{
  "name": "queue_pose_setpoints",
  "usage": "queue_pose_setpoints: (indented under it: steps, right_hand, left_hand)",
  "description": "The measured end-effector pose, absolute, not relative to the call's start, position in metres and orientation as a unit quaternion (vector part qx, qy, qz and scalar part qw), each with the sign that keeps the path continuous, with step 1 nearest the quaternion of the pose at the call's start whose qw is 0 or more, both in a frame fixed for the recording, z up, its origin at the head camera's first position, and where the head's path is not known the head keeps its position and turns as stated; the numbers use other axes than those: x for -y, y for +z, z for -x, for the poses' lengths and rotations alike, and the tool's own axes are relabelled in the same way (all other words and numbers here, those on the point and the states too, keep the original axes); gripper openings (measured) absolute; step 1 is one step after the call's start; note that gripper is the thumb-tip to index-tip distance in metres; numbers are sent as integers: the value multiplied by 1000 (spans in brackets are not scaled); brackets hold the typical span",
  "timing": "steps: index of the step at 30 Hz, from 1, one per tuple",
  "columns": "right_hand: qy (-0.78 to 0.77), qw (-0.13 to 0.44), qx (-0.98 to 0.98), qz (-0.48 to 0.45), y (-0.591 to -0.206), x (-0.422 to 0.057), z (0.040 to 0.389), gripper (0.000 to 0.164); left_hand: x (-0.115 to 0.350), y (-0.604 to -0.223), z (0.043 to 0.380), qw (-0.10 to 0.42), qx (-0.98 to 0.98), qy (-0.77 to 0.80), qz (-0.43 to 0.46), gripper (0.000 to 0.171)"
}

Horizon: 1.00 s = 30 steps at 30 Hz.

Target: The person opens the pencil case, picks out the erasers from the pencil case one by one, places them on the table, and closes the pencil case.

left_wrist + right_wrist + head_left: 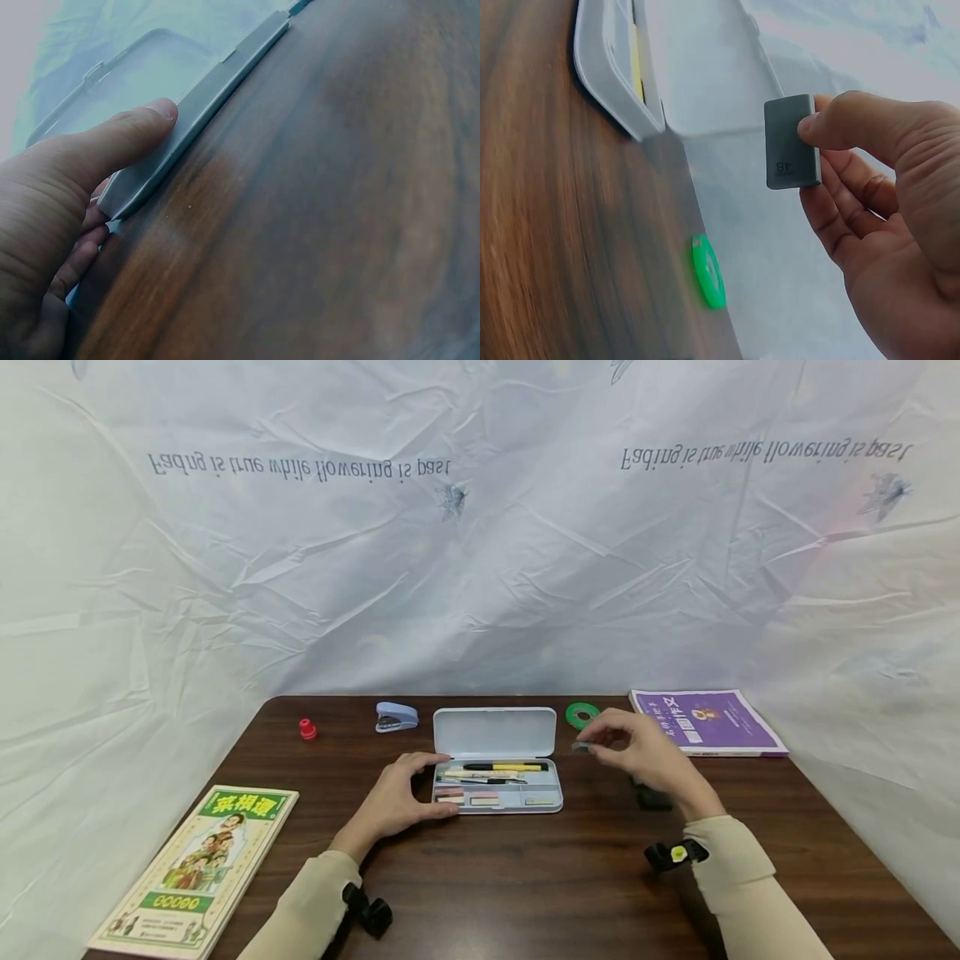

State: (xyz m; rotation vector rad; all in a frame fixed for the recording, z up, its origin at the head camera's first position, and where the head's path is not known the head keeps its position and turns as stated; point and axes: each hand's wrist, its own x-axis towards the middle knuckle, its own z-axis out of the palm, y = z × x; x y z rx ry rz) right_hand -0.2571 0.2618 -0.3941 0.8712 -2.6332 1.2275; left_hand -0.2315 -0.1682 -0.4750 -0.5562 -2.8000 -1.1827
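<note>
An opened white pencil case (495, 732) lies mid-table with its lid tilted back. Inside are a yellow-and-black pen (506, 767), other pens, and small erasers (483, 798) in the front compartments. My left hand (397, 797) grips the case's left end, with the thumb (142, 131) on the front wall and the fingers behind, partly hidden. Right of the case, my right hand (633, 747) pinches a dark grey eraser (789, 142) marked 4B between thumb and fingers, raised above the table.
A green tape roll (581, 716) lies behind the right hand, near a purple book (705, 722). A dark object (652, 797) sits under the right wrist. A light-blue stapler (396, 717) and a red stamp-like piece (307, 729) stand back left; a green-and-cream book (198, 868) lies front left.
</note>
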Motion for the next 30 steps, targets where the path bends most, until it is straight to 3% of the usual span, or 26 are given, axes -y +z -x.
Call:
queue_pose_setpoints:
  steps: [10,22,30]
  right_hand:
    - [359,55,892,-270,-420,-280,264,23]
    - [314,-67,907,-273,-425,-280,268,20]
    - [349,-47,900,-255,-414,-283,266,15]
  left_hand:
    - [169,-475,231,25,904,-385,186,80]
    - [169,-476,232,29,903,-384,188,80]
    - [169,-476,232,27,902,-388,187,80]
